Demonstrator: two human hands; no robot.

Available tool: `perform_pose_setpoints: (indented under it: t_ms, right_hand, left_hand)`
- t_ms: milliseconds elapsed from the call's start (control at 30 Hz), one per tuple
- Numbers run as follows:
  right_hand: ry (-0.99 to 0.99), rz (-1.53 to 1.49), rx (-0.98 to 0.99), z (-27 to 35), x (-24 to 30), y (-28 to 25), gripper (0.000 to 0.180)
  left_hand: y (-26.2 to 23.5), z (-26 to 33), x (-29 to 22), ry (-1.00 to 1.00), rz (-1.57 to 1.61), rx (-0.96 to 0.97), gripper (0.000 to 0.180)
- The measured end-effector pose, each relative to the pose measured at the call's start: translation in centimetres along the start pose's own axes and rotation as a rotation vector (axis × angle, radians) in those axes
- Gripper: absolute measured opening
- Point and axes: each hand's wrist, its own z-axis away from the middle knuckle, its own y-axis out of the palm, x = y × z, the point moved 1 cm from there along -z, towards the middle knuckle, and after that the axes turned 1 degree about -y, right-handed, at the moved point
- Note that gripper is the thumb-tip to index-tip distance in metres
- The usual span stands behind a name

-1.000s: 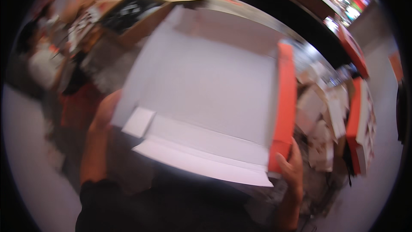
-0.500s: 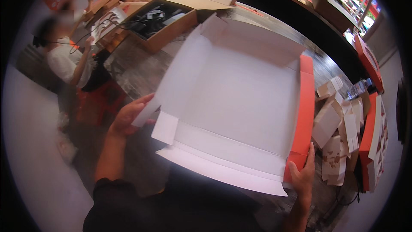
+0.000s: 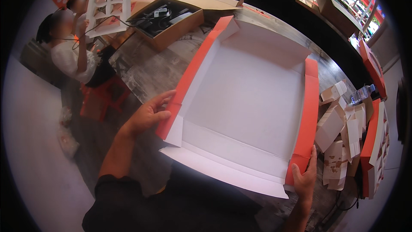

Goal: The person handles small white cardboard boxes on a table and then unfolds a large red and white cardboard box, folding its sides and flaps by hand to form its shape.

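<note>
A large flat cardboard box (image 3: pixel 249 99), white inside and orange outside, lies open over the wooden table (image 3: pixel 141 73) in front of me. My left hand (image 3: pixel 148 114) presses the orange left side wall near its front corner, fingers spread along it. At the front right corner my right hand (image 3: pixel 305 176) grips the orange right wall. The near white flap hangs over the table edge toward my body.
Several small folded white and brown cartons (image 3: pixel 343 133) and a plastic bottle (image 3: pixel 362 93) lie to the right. Orange flat boxes (image 3: pixel 373 141) stand at the far right. An open brown carton (image 3: pixel 171 19) sits at the back left. A seated person (image 3: pixel 71 56) holds a white cardboard insert (image 3: pixel 107 4).
The box has come down from a raised tilt to lie flatter on the table. Its left orange wall now stands up under my left hand.
</note>
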Motion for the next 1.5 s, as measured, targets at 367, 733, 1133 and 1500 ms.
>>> perform_pose_setpoints:
  t_ms: [367,733,1133,1500]
  right_hand:
    - [-0.013,0.026,0.001,-0.1,0.4,-0.1,0.082]
    - [-0.068,0.042,-0.006,-0.4,0.5,-0.3,0.079]
    - [-0.057,-0.02,-0.041,-1.3,-1.7,-0.2,0.07]
    - [0.004,0.093,-0.027,-2.3,-0.2,-0.5,0.054]
  left_hand:
    - [0.8,-1.1,1.8,-0.087,0.12,-0.126,0.063]
    - [1.9,-1.8,0.2,0.008,-0.779,-0.31,0.062]
    - [1.7,-2.1,1.6,0.086,-0.565,-0.33,0.041]
    - [2.2,-3.4,-0.5,0.211,-0.849,-0.312,0.017]
